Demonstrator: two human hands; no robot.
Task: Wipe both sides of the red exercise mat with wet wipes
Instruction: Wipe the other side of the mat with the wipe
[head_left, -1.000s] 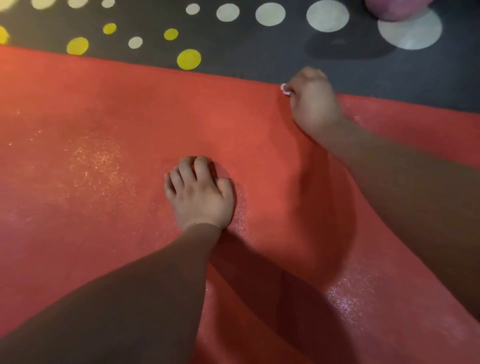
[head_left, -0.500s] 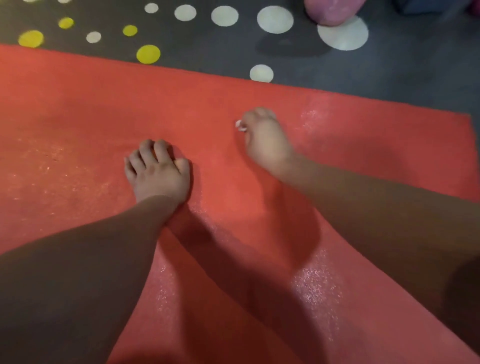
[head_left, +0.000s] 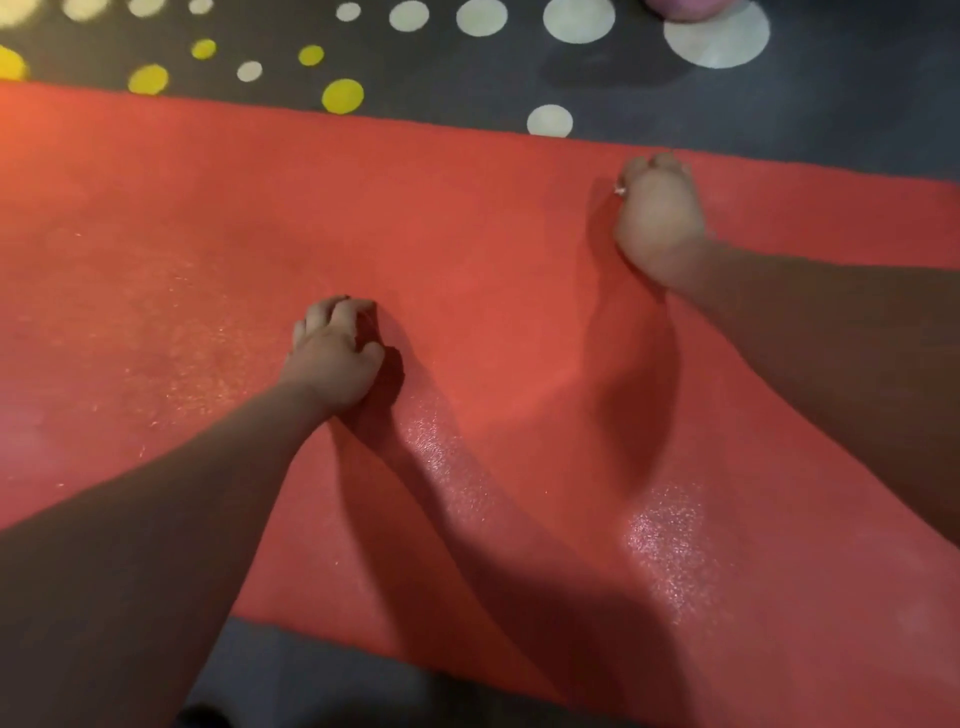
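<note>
**Two hands at work on a red exercise mat (head_left: 467, 234) spread over a dotted floor (head_left: 831, 104)**

Head camera: the mat lay flat on the dark floor, its far edge just below the painted dots. The right hand (head_left: 657, 218) sat close to that far edge, fingers balled around a wet wipe (head_left: 620, 189), of which only a white scrap showed. The left hand (head_left: 332, 358) braced near the mat's middle, fingers bent under, nothing visible in them. A damp sheen marked the mat towards its near edge. The wipe, bunched so small, looked likely to skip patches, and a hard stroke could ruck or slide the mat if the bracing hand slipped.
</note>
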